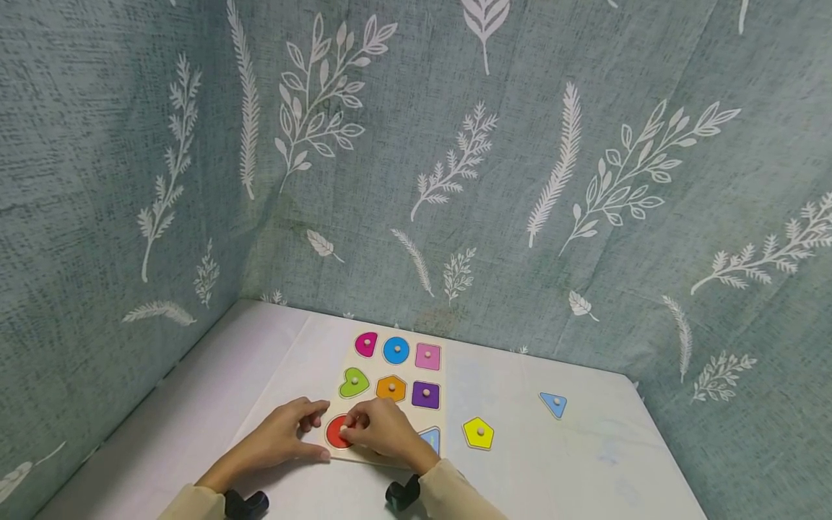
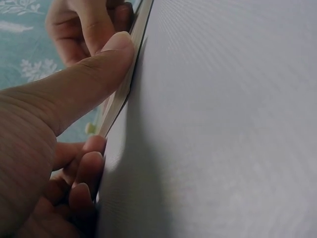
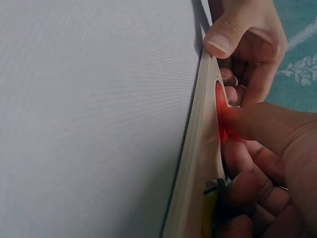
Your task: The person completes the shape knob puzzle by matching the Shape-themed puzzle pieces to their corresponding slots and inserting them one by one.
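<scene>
A wooden knob puzzle board point(image 1: 441, 347) lies flat on the white table. My right hand point(image 1: 383, 432) pinches the knob of the red round piece point(image 1: 334, 432) with thumb and fingertips; this piece sits at the board's front left. At that same corner, my left hand point(image 1: 286, 433) holds the board, its thumb point(image 2: 116, 49) on the edge and its curled fingers along the left side. A yellow-coloured patch point(image 3: 210, 208) of the board shows under my right hand in the right wrist view. A light blue triangular spot point(image 1: 432, 438) without a visible knob is partly covered by the right wrist.
Pink, blue, green, orange and purple knobbed pieces, among them a green heart point(image 1: 351, 385) and a purple square point(image 1: 425, 396), sit in the board. On the table to the right lie a yellow pentagon point(image 1: 478, 435) and a blue triangle point(image 1: 555, 406). Patterned cloth walls point(image 1: 455, 274) stand behind and beside.
</scene>
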Available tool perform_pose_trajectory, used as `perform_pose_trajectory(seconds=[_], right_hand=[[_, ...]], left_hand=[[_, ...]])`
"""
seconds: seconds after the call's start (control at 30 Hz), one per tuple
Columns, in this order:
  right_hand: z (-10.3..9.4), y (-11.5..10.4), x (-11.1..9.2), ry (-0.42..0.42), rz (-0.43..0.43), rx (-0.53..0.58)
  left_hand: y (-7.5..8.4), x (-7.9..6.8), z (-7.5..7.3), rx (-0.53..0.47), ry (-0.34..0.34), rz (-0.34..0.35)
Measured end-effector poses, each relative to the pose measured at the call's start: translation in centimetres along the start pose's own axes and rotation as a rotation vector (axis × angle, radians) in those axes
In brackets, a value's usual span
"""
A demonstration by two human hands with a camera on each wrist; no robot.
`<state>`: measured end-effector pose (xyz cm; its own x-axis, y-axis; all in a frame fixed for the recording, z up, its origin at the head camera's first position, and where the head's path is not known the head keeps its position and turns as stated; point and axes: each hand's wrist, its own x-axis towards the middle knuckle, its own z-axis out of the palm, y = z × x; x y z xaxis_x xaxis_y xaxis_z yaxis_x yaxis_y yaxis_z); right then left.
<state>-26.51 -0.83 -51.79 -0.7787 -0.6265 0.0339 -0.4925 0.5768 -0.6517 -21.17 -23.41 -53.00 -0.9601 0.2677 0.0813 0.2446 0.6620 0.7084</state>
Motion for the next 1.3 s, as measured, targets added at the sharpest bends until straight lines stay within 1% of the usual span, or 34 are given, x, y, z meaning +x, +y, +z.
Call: perform_pose_trajectory(seconds=[0.13, 0.3, 0.47, 0.63, 0.73, 0.93, 1.0, 1.13, 1.3], right_hand=[[-0.3, 0.0, -0.1, -0.017, 0.01, 0.033], [-0.9, 0.7, -0.6, -0.017, -0.02, 0.061], [-2.1, 2.2, -1.7, -0.02, -0.012, 0.104], [-4.2, 3.8, -3.0, 0.009, -0.035, 0.122], [-5.5, 5.1, -3.9, 0.038, -0.035, 0.101], [-7.8, 7.6, -6.2, 0.057, 0.035, 0.035], [-8.5, 8.4, -7.2, 0.071, 0.045, 0.025], [-9.6, 9.8, -9.0, 0.112, 0.048, 0.011], [-10.7, 11.3, -10.6, 0.156, 0.066, -0.01]], left_hand=[[0.0, 0.0, -0.1, -0.011, -0.002, 0.008], [0.0, 0.0, -0.2, -0.015, 0.004, 0.024], [0.2, 0.1, -0.1, -0.024, 0.002, -0.01], [0.1, 0.2, 0.0, -0.073, 0.007, -0.035], [0.1, 0.2, 0.1, -0.083, 0.011, -0.047], [0.1, 0.2, 0.1, -0.071, 0.006, -0.046], [0.1, 0.2, 0.1, -0.069, 0.003, -0.039], [0.1, 0.2, 0.1, -0.058, 0.004, -0.036], [0.1, 0.3, 0.2, -0.053, 0.01, -0.053]])
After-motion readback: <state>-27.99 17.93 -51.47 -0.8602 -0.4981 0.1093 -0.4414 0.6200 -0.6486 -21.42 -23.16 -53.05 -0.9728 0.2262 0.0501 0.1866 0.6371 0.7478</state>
